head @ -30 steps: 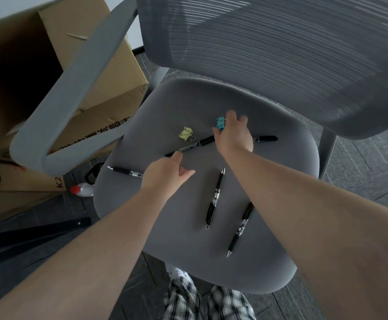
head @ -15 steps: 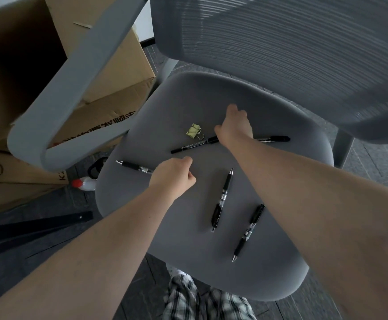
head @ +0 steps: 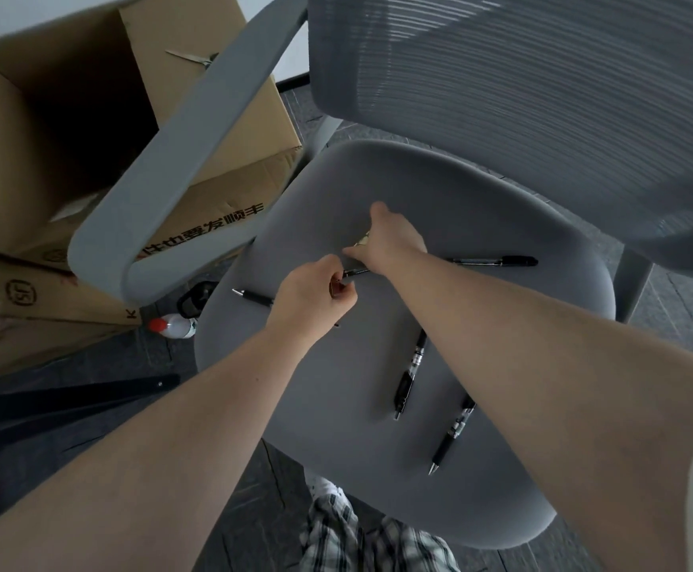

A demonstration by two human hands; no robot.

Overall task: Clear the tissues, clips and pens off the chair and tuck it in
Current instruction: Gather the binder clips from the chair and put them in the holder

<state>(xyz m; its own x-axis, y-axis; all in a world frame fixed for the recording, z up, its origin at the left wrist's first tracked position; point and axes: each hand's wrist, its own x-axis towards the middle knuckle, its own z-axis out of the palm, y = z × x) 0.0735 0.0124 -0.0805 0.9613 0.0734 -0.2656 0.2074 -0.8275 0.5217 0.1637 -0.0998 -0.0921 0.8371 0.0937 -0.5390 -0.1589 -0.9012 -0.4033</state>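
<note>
Seat (head: pixel 501 225) centre, off-edge; left hand (head: pixel 307 297) grip round small item (head: pixel 335 287); right hand (head: pixel 392 241) grip unclear

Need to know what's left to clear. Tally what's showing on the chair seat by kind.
Pens: 5
Clips: 1, yellowish, at the right hand
Tissues: 0
Total: 6, not counting a small dark thing the left hand grips
</note>
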